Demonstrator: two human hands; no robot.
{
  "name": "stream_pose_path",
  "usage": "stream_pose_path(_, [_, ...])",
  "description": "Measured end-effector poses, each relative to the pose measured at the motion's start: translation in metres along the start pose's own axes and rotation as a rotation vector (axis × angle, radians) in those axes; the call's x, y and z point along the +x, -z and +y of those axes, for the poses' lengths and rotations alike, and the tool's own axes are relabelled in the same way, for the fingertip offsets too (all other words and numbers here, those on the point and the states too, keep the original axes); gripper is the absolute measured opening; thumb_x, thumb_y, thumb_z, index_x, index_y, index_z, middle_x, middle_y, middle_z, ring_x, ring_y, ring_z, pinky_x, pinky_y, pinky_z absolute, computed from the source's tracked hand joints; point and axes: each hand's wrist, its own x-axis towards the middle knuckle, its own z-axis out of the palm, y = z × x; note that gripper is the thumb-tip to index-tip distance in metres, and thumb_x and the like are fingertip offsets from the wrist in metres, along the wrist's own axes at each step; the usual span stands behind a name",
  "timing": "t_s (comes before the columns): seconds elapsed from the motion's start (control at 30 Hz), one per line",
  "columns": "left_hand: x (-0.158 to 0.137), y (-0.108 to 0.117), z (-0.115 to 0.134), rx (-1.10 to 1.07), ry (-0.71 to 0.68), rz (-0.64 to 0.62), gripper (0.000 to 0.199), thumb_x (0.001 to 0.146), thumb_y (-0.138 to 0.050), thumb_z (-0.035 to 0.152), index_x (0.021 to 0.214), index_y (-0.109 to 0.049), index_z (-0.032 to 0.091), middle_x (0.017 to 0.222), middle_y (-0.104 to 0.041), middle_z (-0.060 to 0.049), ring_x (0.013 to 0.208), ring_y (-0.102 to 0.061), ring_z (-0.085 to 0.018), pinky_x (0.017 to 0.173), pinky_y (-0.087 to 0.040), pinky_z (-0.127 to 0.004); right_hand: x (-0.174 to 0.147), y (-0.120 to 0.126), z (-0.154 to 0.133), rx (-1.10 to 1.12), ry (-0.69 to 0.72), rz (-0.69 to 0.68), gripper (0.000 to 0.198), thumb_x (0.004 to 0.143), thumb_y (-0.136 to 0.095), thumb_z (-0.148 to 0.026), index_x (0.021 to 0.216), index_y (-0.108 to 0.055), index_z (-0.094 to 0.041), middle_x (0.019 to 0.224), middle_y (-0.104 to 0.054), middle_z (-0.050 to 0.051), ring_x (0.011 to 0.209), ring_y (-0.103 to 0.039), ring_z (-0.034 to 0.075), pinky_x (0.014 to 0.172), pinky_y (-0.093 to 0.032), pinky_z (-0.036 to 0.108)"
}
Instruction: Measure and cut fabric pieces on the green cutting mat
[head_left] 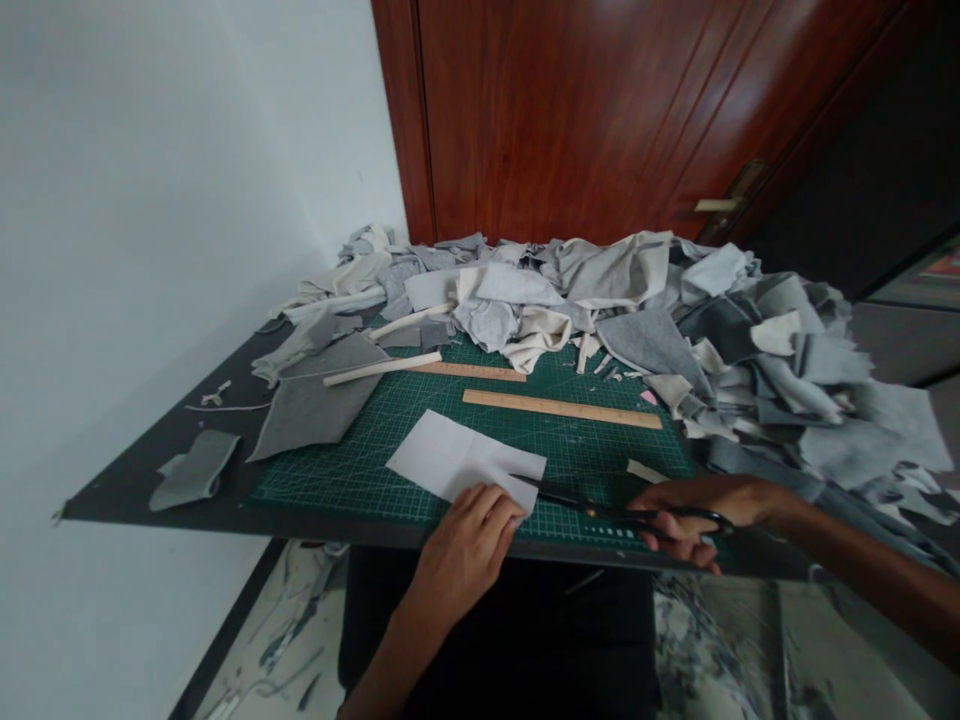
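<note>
- Against a reddish wooden door [562, 120] and a white wall [150, 250], the dark worktop [142, 455] carries a green cutting mat [330, 480], which likely spares the surface beneath.
- On the mat's near part lies a pale piece [442, 455], paper or thin cloth, I can't tell which; a slit runs in from its right edge.
- Left hand [472, 525]: fingers drawn together, gripping the near edge close to the slit, I'd say to stop the piece sliding.
- Right hand [697, 500]: curled round the handles of black scissors [589, 508], held low and almost flat, blades at the slit, probably so they follow its line.
- Two wooden rulers [562, 408] lie beyond the piece, seemingly within easy reach.
- Grey and cream scraps [630, 270] are heaped along the far and right sides, perhaps pushed there to keep them off the cutting.
</note>
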Motion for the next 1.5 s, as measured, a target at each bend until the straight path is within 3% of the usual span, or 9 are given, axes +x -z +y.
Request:
stream_pose_path(0.23, [-0.001, -0.003, -0.001, 0.031, 0.0, 0.007, 0.014, 0.104, -0.051, 0.015, 0.107, -0.062, 0.022, 0.105, -0.067, -0.002, 0.101, -0.062, -0.022, 0.094, -0.051, -0.039, 0.001, -0.011, -0.012, -0.104, -0.006, 0.107, 0.07, 0.072, -0.071, -0.083, 0.086, -0.045, -0.02, 0.063, -0.041, -0.009, 0.052, -0.041, 0.005, 0.051, -0.042, 0.018])
stream_pose_path(0.9, [-0.002, -0.004, 0.0, 0.041, -0.008, 0.063, 0.017, 0.104, -0.05, 0.015, 0.107, -0.064, 0.023, 0.103, -0.069, -0.002, 0.099, -0.065, -0.021, 0.093, -0.051, -0.038, 0.003, -0.016, -0.014, -0.159, 0.015, 0.133, 0.077, 0.065, -0.069, -0.09, 0.087, -0.043, -0.021, 0.06, -0.039, -0.009, 0.049, -0.041, 0.006, 0.047, -0.043, 0.02])
stream_pose_path(1.3, [-0.002, -0.004, 0.002, 0.063, 0.004, 0.063, 0.015, 0.104, -0.052, 0.017, 0.104, -0.065, 0.023, 0.1, -0.069, -0.001, 0.1, -0.065, -0.02, 0.093, -0.052, -0.037, 0.004, -0.019, -0.01, -0.246, 0.008, 0.217, 0.07, 0.074, -0.063, -0.088, 0.086, -0.045, -0.021, 0.064, -0.042, -0.006, 0.05, -0.046, 0.008, 0.046, -0.045, 0.022])
stream_pose_path(1.5, [-0.003, -0.006, 0.0, 0.054, 0.012, 0.067, 0.015, 0.103, -0.052, 0.016, 0.106, -0.066, 0.023, 0.102, -0.07, -0.001, 0.099, -0.065, -0.02, 0.092, -0.053, -0.036, 0.005, -0.018, -0.009, -0.208, 0.019, 0.18, 0.068, 0.075, -0.066, -0.085, 0.083, -0.044, -0.022, 0.06, -0.041, -0.008, 0.048, -0.044, 0.007, 0.045, -0.042, 0.019])
